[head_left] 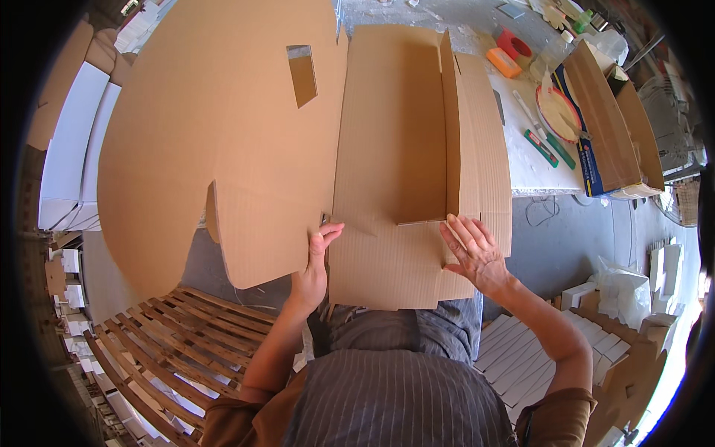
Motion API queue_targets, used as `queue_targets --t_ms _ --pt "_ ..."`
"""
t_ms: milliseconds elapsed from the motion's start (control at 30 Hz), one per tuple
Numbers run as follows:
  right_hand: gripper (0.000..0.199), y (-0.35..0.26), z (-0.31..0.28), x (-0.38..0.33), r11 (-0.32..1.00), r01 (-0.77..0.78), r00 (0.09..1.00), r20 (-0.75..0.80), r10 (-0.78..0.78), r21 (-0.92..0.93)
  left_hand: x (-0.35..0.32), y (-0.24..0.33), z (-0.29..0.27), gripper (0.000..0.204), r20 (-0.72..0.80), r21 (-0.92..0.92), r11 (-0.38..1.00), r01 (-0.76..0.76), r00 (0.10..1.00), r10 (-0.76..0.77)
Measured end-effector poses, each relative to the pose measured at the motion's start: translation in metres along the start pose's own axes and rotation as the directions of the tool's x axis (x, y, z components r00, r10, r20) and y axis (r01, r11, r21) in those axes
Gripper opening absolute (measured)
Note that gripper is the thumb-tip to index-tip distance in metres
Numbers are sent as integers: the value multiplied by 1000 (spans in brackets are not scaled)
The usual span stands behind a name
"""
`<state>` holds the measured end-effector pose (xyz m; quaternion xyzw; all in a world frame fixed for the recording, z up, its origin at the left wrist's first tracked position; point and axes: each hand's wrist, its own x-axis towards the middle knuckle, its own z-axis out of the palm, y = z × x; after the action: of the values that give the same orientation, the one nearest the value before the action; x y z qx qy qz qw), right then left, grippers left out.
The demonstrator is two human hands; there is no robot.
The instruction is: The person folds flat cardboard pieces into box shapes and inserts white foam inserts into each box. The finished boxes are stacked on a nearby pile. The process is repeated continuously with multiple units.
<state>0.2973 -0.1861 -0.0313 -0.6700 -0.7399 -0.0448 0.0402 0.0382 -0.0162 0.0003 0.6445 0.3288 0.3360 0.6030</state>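
A large brown cardboard sheet [387, 149] with fold lines lies over the table in front of me. Its left part is a wide raised panel [171, 141] with a rectangular cut-out and a slit near its lower edge. My left hand [314, 272] pinches this panel's near right edge; some of its fingers are hidden behind the board. On the right, a narrow flap [450, 127] stands upright along a fold. My right hand [480, 257] rests with fingers stretched out at the flap's near corner, fingertips touching the board.
Right on the table [521, 153] are green-handled cutters [541, 148], a round dish [558, 112] of pale paste, an orange block [504, 62], a tape roll [514, 45] and an open cardboard box [607, 119]. A slatted wooden rack [179, 343] stands lower left; white boxes [551, 350] lie lower right.
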Motion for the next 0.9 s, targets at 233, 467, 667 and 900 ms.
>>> queue_targets --t_ms 233,467,667,900 --pt "92 5 16 1 993 29 988 -149 -47 -116 7 5 -1 47 6 51 999 14 1000 -15" --pt "91 9 4 7 997 77 994 -73 -77 -12 9 7 -4 55 -8 113 990 83 997 -82" --pt "88 12 11 6 993 113 985 -129 -114 -18 8 11 0 56 -8 152 985 77 997 -77" --pt "72 17 10 13 983 180 939 -291 -185 -44 23 10 -9 49 -48 107 993 53 998 -48"
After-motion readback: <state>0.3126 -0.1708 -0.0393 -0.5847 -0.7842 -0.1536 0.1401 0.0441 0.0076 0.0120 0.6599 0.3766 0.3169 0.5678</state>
